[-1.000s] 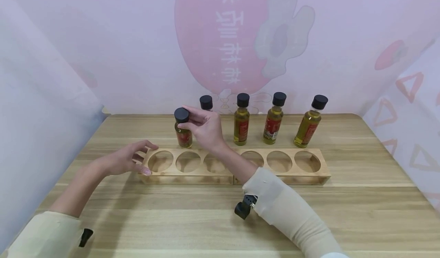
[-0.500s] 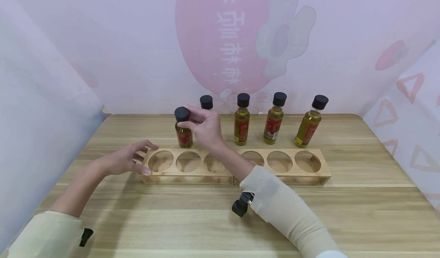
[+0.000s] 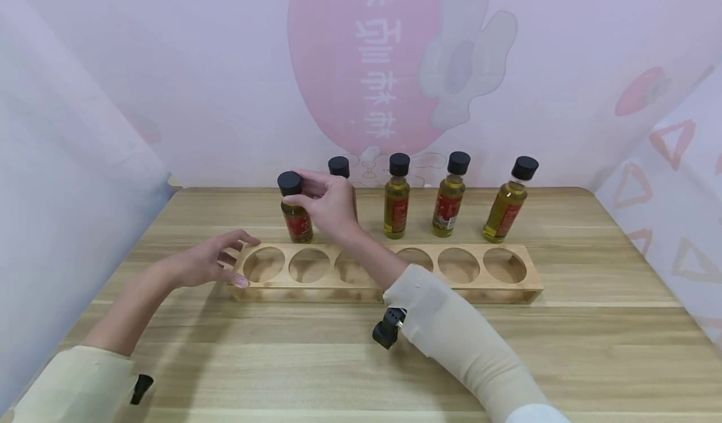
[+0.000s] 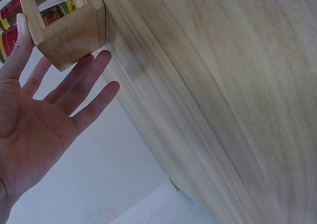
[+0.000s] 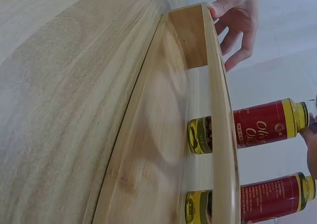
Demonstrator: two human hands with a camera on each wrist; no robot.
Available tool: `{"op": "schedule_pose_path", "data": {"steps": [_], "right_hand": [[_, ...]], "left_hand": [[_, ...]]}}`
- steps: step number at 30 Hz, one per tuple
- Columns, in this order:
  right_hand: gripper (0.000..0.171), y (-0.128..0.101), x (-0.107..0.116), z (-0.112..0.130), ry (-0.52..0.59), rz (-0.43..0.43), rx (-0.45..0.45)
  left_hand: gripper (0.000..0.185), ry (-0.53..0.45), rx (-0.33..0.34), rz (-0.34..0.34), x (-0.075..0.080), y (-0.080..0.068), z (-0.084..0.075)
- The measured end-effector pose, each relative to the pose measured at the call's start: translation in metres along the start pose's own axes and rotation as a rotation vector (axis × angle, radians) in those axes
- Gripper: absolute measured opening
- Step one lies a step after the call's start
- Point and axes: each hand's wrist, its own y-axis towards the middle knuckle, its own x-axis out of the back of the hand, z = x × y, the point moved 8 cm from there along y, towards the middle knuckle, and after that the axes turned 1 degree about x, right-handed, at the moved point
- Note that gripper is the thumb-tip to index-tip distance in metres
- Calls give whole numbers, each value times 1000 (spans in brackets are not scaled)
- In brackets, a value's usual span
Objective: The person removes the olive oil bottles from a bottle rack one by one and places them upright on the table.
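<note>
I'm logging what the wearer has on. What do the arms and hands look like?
Both arms wear cream long sleeves; the left sleeve and right sleeve each carry a small black device at the cuff. The left hand and right hand are bare, without gloves.

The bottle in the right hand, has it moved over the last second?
Yes. The bottle held by the right hand has shifted left and slightly up, away from the standing bottle behind the wooden rack.
</note>
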Motion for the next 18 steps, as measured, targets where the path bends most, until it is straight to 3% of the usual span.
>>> {"op": "schedule_pose_path", "data": {"steps": [18], "right_hand": [[51, 14, -15, -6, -32, 7, -37]], "left_hand": [[67, -2, -37, -9, 0, 1, 0]]}}
